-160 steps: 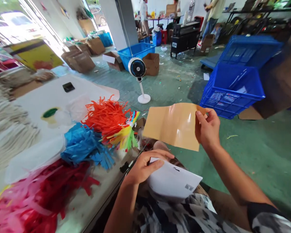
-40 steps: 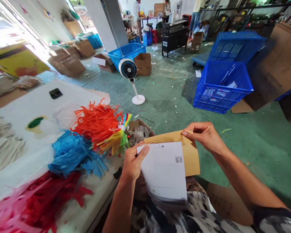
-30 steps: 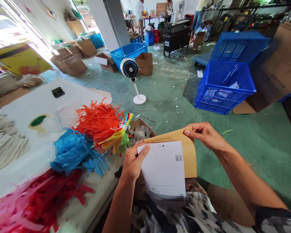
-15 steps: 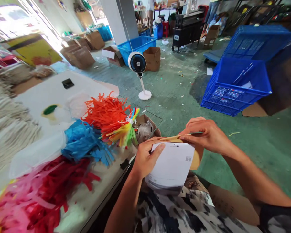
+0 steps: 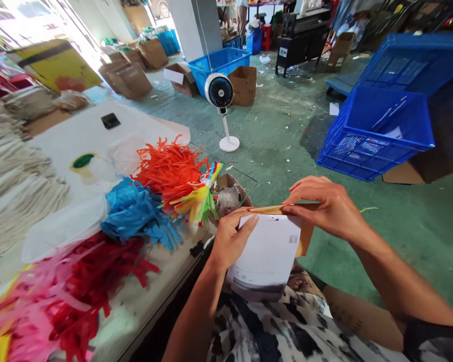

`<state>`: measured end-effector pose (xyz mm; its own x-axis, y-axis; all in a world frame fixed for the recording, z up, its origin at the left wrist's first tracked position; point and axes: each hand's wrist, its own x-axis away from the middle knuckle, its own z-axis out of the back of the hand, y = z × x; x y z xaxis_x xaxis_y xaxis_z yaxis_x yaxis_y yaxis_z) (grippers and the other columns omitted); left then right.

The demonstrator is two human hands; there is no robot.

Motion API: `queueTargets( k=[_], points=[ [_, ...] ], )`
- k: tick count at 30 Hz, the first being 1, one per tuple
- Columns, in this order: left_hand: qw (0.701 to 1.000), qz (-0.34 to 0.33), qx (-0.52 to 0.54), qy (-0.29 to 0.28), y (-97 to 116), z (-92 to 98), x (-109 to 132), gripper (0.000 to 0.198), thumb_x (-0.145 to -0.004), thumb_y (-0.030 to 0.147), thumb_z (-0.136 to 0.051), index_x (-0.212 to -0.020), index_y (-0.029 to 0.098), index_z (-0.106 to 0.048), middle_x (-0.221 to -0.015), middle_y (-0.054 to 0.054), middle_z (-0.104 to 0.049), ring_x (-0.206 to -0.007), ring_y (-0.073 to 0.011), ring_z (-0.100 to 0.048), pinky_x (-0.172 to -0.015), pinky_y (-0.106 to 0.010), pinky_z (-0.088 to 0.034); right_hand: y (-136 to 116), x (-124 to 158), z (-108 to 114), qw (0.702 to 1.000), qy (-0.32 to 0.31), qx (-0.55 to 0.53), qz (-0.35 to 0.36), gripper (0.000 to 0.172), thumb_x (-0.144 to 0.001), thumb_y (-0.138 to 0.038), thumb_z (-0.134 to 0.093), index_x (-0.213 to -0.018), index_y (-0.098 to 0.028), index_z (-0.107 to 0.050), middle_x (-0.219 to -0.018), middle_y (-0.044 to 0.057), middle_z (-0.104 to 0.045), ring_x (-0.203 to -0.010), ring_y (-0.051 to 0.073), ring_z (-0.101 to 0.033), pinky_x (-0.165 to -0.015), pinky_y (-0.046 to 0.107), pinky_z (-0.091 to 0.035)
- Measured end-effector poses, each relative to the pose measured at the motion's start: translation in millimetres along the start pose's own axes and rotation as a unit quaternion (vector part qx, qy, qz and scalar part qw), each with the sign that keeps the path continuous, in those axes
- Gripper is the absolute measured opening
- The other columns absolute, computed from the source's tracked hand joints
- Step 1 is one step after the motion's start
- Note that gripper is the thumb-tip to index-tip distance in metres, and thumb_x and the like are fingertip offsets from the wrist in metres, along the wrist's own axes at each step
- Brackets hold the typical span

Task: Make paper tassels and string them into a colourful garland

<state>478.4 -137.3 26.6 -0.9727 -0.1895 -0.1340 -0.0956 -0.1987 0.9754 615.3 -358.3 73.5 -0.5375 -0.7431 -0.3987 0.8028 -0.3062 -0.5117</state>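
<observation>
In my lap is a white printed card [image 5: 266,251] with a small hole at its top edge and a dark band along its bottom. My left hand [image 5: 232,236] grips its left side, thumb across the front. Behind the card shows an orange-yellow sheet [image 5: 305,236], its upper edge level with the card's top. My right hand [image 5: 320,203] pinches that sheet by the upper right edge, close to the card's top corner. What lies between the card and the sheet is hidden.
Left on the white table [image 5: 136,120] lie red-orange paper strips [image 5: 169,168], blue strips [image 5: 130,206], pink and dark red strips [image 5: 83,291] and a multicoloured bundle [image 5: 204,198]. A white fan [image 5: 219,93] stands on the floor ahead. Blue crates [image 5: 373,133] stand at right.
My right hand has shifted slightly along the sheet's top edge, and less of the orange-yellow sheet shows beside the card. The whole view has swung a little to the left.
</observation>
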Motion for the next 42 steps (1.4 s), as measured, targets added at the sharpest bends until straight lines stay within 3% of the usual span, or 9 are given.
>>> queueTargets(
  k=[7,13,18,22,29,36,42],
  points=[
    [1.0,0.016,0.005,0.017,-4.6,-1.2,-2.5,0.027,-0.098,0.036,-0.066,-0.103,0.018,-0.086,-0.103,-0.008,-0.08,-0.101,-0.0226,-0.073,-0.092,-0.032,-0.056,1.0,9.3,-11.9,0.993,0.067,0.093,0.018,0.009,-0.099,-0.035,-0.073,-0.096,-0.026,-0.072,-0.099,0.005,-0.08,-0.103,0.027,-0.071,-0.091,0.044,-0.042],
    [1.0,-0.001,-0.001,-0.014,0.7,-7.0,-1.8,0.026,-0.101,0.032,-0.064,-0.108,0.019,-0.085,-0.113,-0.009,-0.08,-0.106,-0.0221,-0.072,-0.093,-0.031,-0.055,-10.2,-0.4,-13.1,0.999,-0.027,0.034,0.027,0.022,-0.101,-0.04,-0.07,-0.118,-0.026,-0.072,-0.115,0.008,-0.078,-0.111,0.027,-0.067,-0.092,0.043,-0.042],
    [0.999,-0.016,-0.005,-0.028,3.1,-12.9,-0.3,0.026,-0.103,0.03,-0.062,-0.109,0.019,-0.084,-0.114,-0.009,-0.08,-0.106,-0.0209,-0.073,-0.095,-0.03,-0.055,-20.0,-11.7,-21.8,0.998,-0.046,0.025,0.033,0.015,-0.103,-0.03,-0.065,-0.099,-0.024,-0.078,-0.097,0.004,-0.08,-0.102,0.024,-0.069,-0.087,0.041,-0.04],
    [1.0,-0.018,0.001,-0.022,1.1,-13.2,0.9,0.025,-0.102,0.029,-0.062,-0.108,0.019,-0.084,-0.118,-0.009,-0.08,-0.111,-0.0216,-0.073,-0.1,-0.031,-0.054,-22.2,-10.7,-26.6,0.998,-0.01,0.014,0.054,0.012,-0.101,-0.026,-0.068,-0.098,-0.025,-0.079,-0.093,0.002,-0.081,-0.103,0.024,-0.07,-0.088,0.041,-0.042],
    [1.0,0.003,0.007,-0.006,-2.2,-10.1,1.9,0.026,-0.102,0.032,-0.062,-0.097,0.018,-0.084,-0.113,-0.009,-0.08,-0.109,-0.0227,-0.073,-0.098,-0.032,-0.054,-26.8,-0.2,-35.4,0.983,0.064,0.103,0.134,0.012,-0.1,-0.019,-0.066,-0.105,-0.025,-0.075,-0.098,0.002,-0.082,-0.107,0.024,-0.071,-0.09,0.043,-0.042],
    [0.999,0.025,0.028,-0.001,-7.9,-8.7,0.6,0.028,-0.102,0.035,-0.062,-0.104,0.017,-0.084,-0.11,-0.009,-0.079,-0.096,-0.0191,-0.068,-0.089,-0.028,-0.051,-20.1,5.0,-53.5,0.941,0.143,0.203,0.228,0.015,-0.102,-0.013,-0.064,-0.108,-0.024,-0.072,-0.097,0.001,-0.083,-0.101,0.021,-0.074,-0.088,0.042,-0.041],
    [0.995,0.059,0.084,-0.001,-18.5,-9.3,-1.3,0.029,-0.1,0.038,-0.065,-0.104,0.016,-0.084,-0.112,-0.009,-0.077,-0.097,-0.0184,-0.066,-0.086,-0.026,-0.05,-10.5,7.0,-62.4,0.934,0.143,0.219,0.243,0.015,-0.102,-0.012,-0.065,-0.112,-0.022,-0.07,-0.101,0.003,-0.083,-0.102,0.023,-0.074,-0.086,0.043,-0.043]
  ],
)
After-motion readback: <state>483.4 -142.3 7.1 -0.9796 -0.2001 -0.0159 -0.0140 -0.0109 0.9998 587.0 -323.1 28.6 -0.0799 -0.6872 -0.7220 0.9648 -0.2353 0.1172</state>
